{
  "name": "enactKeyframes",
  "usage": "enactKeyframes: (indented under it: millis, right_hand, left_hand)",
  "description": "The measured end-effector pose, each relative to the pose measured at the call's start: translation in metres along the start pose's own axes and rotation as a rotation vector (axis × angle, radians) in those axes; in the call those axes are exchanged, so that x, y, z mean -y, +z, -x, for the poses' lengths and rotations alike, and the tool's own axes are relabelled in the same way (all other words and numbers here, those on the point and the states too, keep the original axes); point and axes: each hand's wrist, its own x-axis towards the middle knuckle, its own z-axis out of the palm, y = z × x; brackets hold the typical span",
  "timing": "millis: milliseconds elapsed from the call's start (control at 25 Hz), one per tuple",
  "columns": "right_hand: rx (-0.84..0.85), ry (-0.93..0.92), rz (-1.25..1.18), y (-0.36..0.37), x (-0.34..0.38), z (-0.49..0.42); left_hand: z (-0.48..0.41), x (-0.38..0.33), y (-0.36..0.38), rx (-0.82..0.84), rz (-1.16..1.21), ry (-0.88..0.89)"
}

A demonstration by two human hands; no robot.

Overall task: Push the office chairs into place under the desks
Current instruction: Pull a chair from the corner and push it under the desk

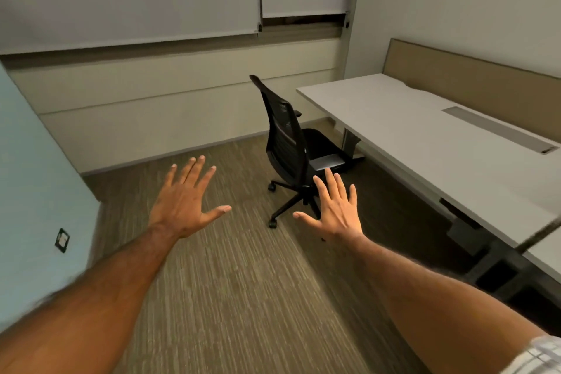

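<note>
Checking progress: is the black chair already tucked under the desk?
No, the black chair stands on the carpet beside the desk, its seat outside the edge.

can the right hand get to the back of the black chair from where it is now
Probably yes, after stepping closer. The right hand is open and holds nothing, and only bare carpet lies between it and the black chair, whose backrest faces the person. It does not look within touch yet.

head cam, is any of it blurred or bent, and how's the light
In the head view the left forearm smears with motion blur near the lower left edge, while both open hands, left hand and right hand, and the office chair stay sharp; the desk edges bow from the wide lens; lighting is dim, warm and even.
</note>
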Motion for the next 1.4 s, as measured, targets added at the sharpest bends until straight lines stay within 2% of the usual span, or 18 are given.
enactKeyframes:
  millis: [360,640,1000,1400]
  right_hand:
    - [-0.06,0.21,0.082,0.048,0.008,-0.166]
    - [-0.143,0.414,0.066,0.062,0.026,-0.28]
    - [-0.166,0.487,-0.056,0.113,0.0,-0.435]
    - [-0.212,0.526,-0.143,0.106,-0.03,-0.593]
  left_hand:
    - [-0.214,0.097,0.096,-0.011,0.085,0.16]
    - [-0.375,0.154,0.133,-0.026,0.116,0.274]
    - [-0.545,0.155,0.207,-0.022,0.103,0.381]
    - [-0.705,0.14,0.255,-0.005,0.189,0.47]
